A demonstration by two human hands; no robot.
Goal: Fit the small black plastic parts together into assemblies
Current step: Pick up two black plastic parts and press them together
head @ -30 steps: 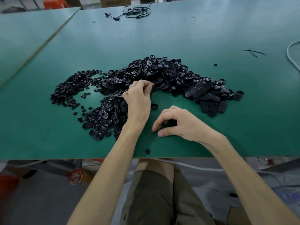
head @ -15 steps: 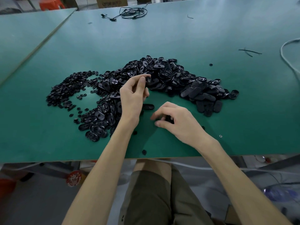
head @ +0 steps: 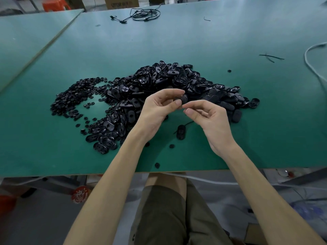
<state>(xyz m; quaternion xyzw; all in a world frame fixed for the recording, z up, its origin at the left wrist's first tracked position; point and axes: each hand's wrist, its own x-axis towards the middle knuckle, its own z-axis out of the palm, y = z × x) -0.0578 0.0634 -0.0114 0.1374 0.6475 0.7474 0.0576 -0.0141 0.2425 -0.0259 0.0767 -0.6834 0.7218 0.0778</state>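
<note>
Fitting step: left hand [head: 157, 110] pinches an oval part [head: 183, 99]; right hand [head: 210, 121] pinches perhaps a small piece; alignment is needed next.

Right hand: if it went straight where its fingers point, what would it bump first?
Probably the part the left hand pinches; the right hand points at it from close by, though depth is unclear.

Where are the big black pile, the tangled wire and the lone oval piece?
big black pile [head: 168, 76]: head view, the heap's middle.
tangled wire [head: 146, 19]: head view, its coiled loops.
lone oval piece [head: 181, 132]: head view, its middle.
</note>
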